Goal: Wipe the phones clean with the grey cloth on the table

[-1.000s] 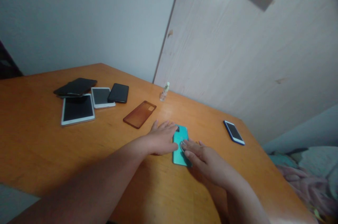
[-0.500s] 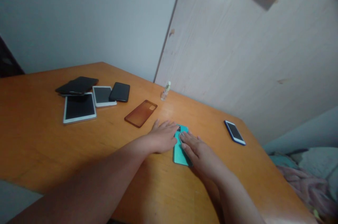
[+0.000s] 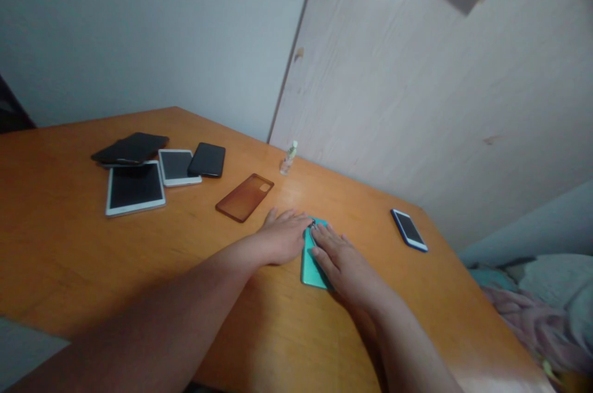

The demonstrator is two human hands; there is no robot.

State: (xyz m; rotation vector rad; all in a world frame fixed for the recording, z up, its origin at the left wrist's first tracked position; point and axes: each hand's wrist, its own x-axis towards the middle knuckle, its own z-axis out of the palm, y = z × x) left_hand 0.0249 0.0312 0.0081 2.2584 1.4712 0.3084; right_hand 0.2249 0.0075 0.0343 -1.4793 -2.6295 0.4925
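Observation:
A turquoise phone (image 3: 311,272) lies back side up on the wooden table, its dark camera patch at the far end partly covered by fingers. My left hand (image 3: 283,237) rests palm down at its left edge, fingers stretched and the fingertips by the camera patch. Across the phone's back and right side lies my right hand (image 3: 340,260), fingers extended flat. A small pale patch shows near its fingertips; I cannot make out what it is. Just beyond my left hand is a brown see-through phone case (image 3: 244,198).
At the left, a white tablet (image 3: 135,188) lies partly under a black folded cover (image 3: 132,149). Beside it, a smaller white tablet (image 3: 178,166) touches a black device (image 3: 207,160). A clear little bottle (image 3: 288,159) stands near the wall. A blue-edged phone (image 3: 409,230) lies at the right.
My right hand has slid a little up the phone toward its camera end. The left hand stays nearly in place. The whole view has shifted slightly.

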